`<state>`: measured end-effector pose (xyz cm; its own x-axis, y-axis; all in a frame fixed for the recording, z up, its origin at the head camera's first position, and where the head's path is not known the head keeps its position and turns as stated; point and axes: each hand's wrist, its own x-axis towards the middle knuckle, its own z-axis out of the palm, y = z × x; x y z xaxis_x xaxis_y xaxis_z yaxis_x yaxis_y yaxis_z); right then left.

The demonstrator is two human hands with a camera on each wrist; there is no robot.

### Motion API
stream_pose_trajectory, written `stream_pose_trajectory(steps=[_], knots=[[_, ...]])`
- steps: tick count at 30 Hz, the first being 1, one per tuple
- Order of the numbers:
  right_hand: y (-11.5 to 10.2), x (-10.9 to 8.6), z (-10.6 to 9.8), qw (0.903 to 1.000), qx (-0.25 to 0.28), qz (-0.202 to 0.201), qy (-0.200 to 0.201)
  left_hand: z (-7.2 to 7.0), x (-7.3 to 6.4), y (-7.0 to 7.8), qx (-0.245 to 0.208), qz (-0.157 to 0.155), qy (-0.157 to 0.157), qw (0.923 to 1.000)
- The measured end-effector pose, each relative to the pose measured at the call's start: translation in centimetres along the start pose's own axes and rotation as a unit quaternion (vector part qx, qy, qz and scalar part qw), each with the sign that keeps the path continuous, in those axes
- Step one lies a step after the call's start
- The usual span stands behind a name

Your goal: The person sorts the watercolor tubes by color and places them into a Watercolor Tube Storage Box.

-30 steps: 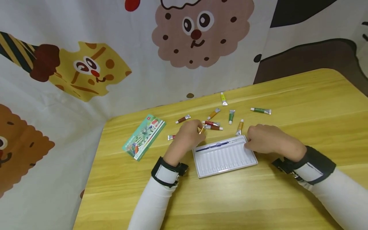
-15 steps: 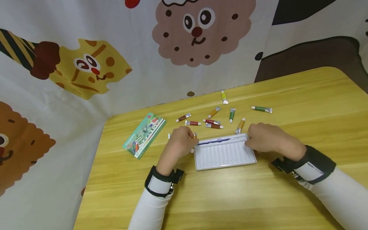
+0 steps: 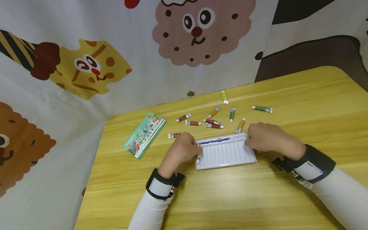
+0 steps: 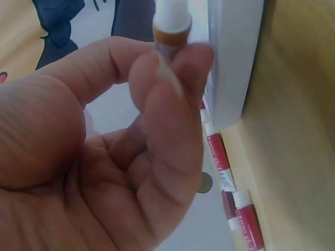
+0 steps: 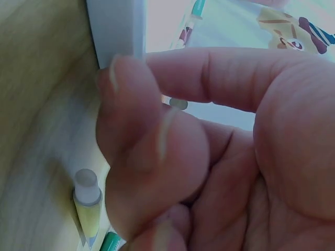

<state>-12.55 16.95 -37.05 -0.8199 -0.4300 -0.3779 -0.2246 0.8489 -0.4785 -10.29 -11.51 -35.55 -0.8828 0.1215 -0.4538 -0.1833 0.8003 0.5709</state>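
Between thumb and fingertips, my left hand [image 3: 182, 147] pinches a paint tube [image 3: 198, 159] with a white cap and an ochre band, over the left end of a white ridged tray [image 3: 227, 156]. In the left wrist view the tube's cap [image 4: 172, 18] points up past the fingers, beside the tray's wall [image 4: 235, 63]. A blue paintbrush [image 3: 217, 140] lies along the tray's far side. My right hand [image 3: 265, 138] grips the tray's right edge; the right wrist view has thumb and finger on the tray's side [image 5: 116, 31].
Several paint tubes lie scattered behind the tray, among them a yellow tube [image 3: 224, 97], a green tube [image 3: 262, 109] and an ochre tube [image 3: 240, 125]. A red tube [image 3: 174, 135] lies beside my left hand. A green paint box [image 3: 144, 135] rests at the left.
My left hand has brought the ochre tube from behind the tray toward me, to its left end. The tray's near edge has shifted slightly away. My right hand stays at the tray's edge.
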Motion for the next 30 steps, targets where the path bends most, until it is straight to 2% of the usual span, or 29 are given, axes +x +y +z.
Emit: stream_pose_trajectory(steps=[7, 20, 30], knots=[[0.07, 0.23, 0.05, 1.0000, -0.003, -0.004, 0.002, 0.02, 0.01, -0.15, 0.005, -0.010, -0.023, 0.9997], [0.00, 0.27, 0.22, 0.9999, -0.012, -0.004, 0.010, -0.42, -0.16, -0.38, 0.026, 0.028, -0.043, 0.9984], [-0.10, 0.32, 0.25, 0.9999, -0.009, -0.004, 0.007, 0.21, 0.10, -0.42, 0.037, 0.006, -0.050, 0.9981]])
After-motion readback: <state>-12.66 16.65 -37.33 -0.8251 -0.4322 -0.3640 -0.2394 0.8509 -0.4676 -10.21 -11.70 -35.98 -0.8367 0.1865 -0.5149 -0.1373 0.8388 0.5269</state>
